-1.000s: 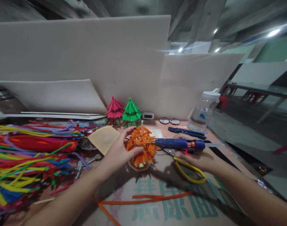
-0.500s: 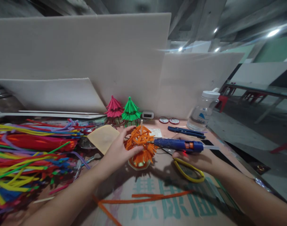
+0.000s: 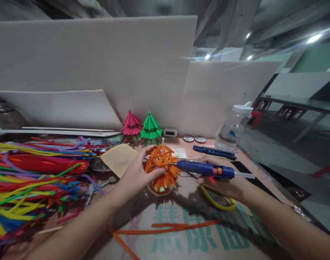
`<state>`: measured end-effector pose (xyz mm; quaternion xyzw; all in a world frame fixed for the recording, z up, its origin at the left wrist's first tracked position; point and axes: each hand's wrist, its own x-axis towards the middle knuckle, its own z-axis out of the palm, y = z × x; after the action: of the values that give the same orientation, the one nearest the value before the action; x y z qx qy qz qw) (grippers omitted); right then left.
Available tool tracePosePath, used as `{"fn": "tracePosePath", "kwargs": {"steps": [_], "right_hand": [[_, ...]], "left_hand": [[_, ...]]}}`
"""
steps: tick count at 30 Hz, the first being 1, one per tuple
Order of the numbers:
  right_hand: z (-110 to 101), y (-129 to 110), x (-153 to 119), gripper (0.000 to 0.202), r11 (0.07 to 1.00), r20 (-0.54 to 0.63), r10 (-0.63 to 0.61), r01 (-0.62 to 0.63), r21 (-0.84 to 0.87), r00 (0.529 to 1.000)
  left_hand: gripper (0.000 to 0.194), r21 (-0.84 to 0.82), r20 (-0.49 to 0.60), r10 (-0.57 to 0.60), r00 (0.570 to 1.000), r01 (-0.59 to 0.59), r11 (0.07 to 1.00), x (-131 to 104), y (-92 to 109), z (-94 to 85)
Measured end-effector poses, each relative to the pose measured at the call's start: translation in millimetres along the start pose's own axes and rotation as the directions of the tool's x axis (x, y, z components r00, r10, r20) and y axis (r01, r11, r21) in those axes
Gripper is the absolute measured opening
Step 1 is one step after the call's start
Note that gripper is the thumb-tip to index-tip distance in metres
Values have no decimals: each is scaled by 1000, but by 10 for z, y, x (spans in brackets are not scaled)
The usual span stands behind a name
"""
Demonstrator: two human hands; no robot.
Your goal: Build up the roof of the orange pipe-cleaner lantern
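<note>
In the head view, my left hand [image 3: 139, 168] grips the left side of an orange pipe-cleaner pavilion [image 3: 165, 177], thumb across its front. A thin pale stick pokes up from its top, and a pale base shows beneath. My right hand [image 3: 217, 184] is wrapped round a blue hot glue gun [image 3: 203, 169], whose nozzle meets the orange strips on the pavilion's right side. From the gun's back end sticks a clear glue stick [image 3: 244, 175]. Under the right hand lie scissors with yellow handles [image 3: 217, 202]. Loose orange pipe cleaners [image 3: 165, 231] rest on the table in front.
Bundles of coloured pipe cleaners [image 3: 37, 173] cover the left side. Finished pink [image 3: 131, 122] and green pavilions [image 3: 151, 126] stand at the back, before white boards [image 3: 100, 65]. At the right are a water bottle [image 3: 231, 128] and a dark blue stapler-like tool [image 3: 214, 151].
The glue gun's rear has dipped very slightly, and the clear glue stick juts a little farther right. My left hand and the orange pavilion have barely moved.
</note>
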<state>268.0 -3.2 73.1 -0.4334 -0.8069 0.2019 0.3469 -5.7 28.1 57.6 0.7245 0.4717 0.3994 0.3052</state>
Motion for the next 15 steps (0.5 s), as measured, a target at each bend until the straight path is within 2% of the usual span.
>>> {"fn": "tracePosePath", "kwargs": {"steps": [10, 15], "right_hand": [[-8, -26, -3, 28, 1000, -13, -4, 4, -11, 1000], [-9, -23, -7, 24, 1000, -6, -11, 11, 25, 1000]], "left_hand": [[71, -6, 13, -36, 999, 36, 999, -19, 17, -18], [71, -8, 10, -14, 1000, 14, 1000, -7, 1, -10]]}}
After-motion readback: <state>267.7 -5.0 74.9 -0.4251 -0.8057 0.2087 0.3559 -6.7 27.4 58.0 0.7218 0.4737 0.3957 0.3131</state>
